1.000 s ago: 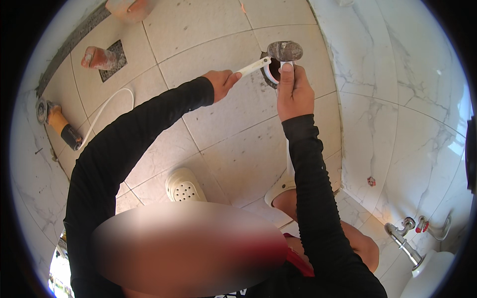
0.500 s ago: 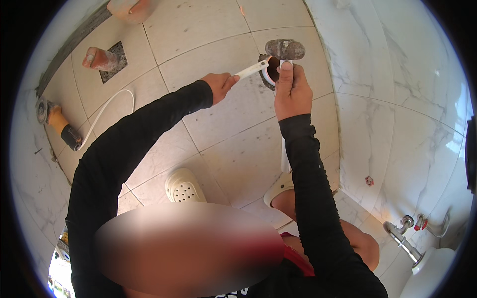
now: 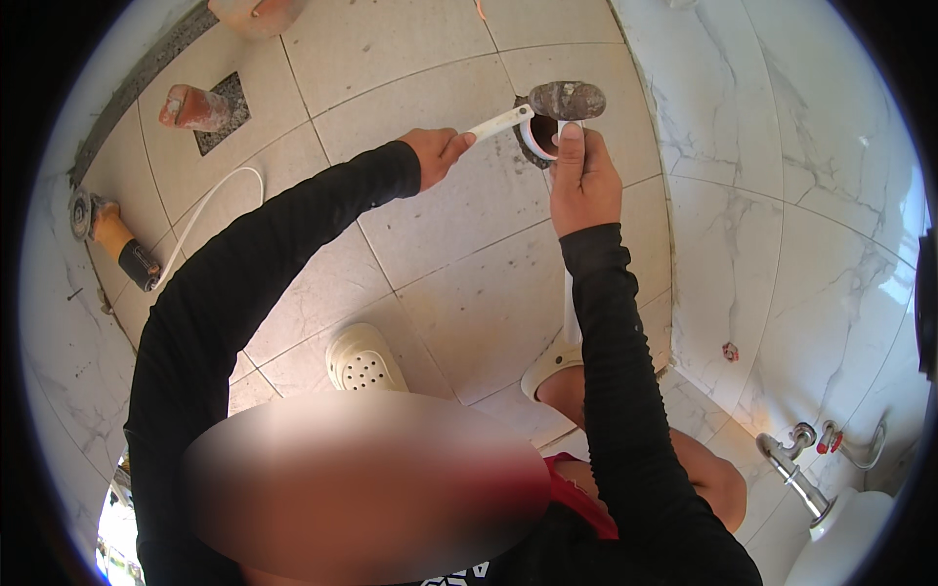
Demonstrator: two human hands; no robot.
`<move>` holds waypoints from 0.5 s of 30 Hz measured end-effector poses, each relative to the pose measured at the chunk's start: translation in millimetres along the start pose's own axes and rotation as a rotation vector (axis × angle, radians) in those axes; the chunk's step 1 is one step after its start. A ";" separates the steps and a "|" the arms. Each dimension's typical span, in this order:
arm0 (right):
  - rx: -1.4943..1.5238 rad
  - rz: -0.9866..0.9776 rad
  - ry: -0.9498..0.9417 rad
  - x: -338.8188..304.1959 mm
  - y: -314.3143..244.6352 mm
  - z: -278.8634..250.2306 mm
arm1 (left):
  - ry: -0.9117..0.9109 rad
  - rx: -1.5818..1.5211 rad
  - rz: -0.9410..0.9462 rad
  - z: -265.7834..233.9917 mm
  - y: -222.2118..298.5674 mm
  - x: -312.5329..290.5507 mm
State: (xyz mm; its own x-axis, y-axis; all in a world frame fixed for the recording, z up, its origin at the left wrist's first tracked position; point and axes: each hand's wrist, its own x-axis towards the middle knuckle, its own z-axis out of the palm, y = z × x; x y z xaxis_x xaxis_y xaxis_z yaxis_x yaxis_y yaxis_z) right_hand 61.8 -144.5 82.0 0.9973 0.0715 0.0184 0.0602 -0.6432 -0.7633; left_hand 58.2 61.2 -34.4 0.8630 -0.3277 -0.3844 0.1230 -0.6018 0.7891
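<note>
Mallet [image 3: 567, 101] looks head-heavy, its handle [image 3: 570, 308] stiff, best held toward the near end; right hand [image 3: 588, 183] grips beside the head, left hand [image 3: 435, 158] clasps a bar [image 3: 500, 123].

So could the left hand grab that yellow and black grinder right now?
Probably not right away: the left hand is gripping a pale flat tool by the floor hole, and the grinder lies far over to the left. It would likely have to let go first.
</note>
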 end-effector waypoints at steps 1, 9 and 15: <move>-0.030 -0.005 -0.013 1.6 -2.8 -1.5 | 0.011 -0.009 0.011 1.1 -0.4 -0.1; -0.085 -0.045 -0.036 4.8 -12.7 -3.6 | 0.039 -0.003 0.036 7.8 -7.9 -0.4; -0.308 0.031 -0.030 7.4 14.5 7.4 | 0.051 0.006 0.007 7.5 3.4 5.3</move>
State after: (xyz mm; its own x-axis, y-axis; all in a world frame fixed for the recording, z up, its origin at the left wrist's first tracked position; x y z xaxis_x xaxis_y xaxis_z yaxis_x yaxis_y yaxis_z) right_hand 69.7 -147.6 66.3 0.9974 0.0681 -0.0240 0.0450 -0.8461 -0.5311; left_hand 59.6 52.0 -37.3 0.8876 -0.2946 -0.3542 0.1141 -0.6043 0.7885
